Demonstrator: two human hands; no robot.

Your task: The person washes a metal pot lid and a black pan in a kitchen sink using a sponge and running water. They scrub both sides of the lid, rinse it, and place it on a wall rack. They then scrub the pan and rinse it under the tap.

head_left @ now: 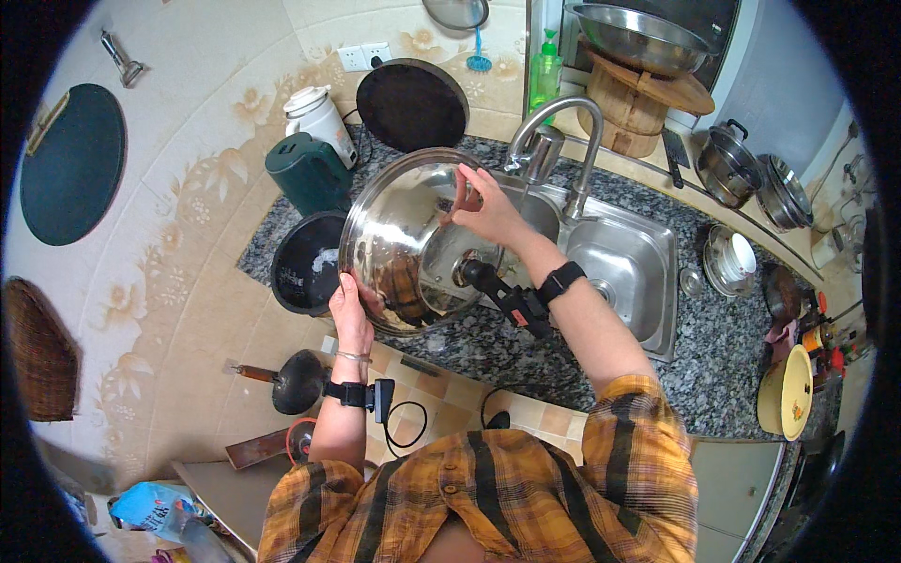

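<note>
A large shiny stainless-steel basin or lid (394,239) is held tilted over the left part of the sink, its polished face reflecting a plaid shirt. My left hand (350,318) grips its lower left rim, thumb on the near face. At its upper right, my right hand (486,204) has thumb and fingertips pinched near the metal surface; whether they grip anything cannot be told. A curved steel faucet (591,134) rises just beyond. The left sink bowl (538,211) is partly hidden behind the metal piece, while the right bowl (623,271) shows.
Left of the metal piece are a black inner pot (303,271), a dark green kettle (306,172) and a white thermos jug (324,123). A round black board (412,105) leans on the wall. Stacked bowls (732,260) and a yellow enamel pot (785,394) stand at right.
</note>
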